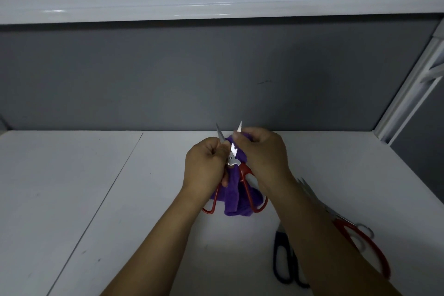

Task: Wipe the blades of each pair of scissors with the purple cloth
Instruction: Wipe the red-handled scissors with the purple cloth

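Head view: the left hand (pixel 204 166) and right hand (pixel 264 151) meet over the middle of the white desk (pixel 96 187), near its far edge. Between them is a pair of red-handled scissors (pixel 232 161), held with the blades spread open and pointing up and away from the person, the two tips showing above the knuckles. The left hand's fingers (pixel 215 151) are curled round the left blade and the upper part of the left handle. The right hand's fingers are closed on the purple cloth (pixel 233 199), pinching it against the right blade just below the tip. The rest of the cloth hangs down between the two red handle loops and bunches on the desk beneath them.

To the right, partly hidden under the right forearm, more scissors lie on the desk: black-handled scissors (pixel 283 257) nearest the person, a second red pair (pixel 367 245) beside them, and a pale handle loop (pixel 366 229) just beyond (how many pairs in all cannot be told). A dark grey wall (pixel 168 79) stands behind the desk, with a white shelf (pixel 216 2) across it above
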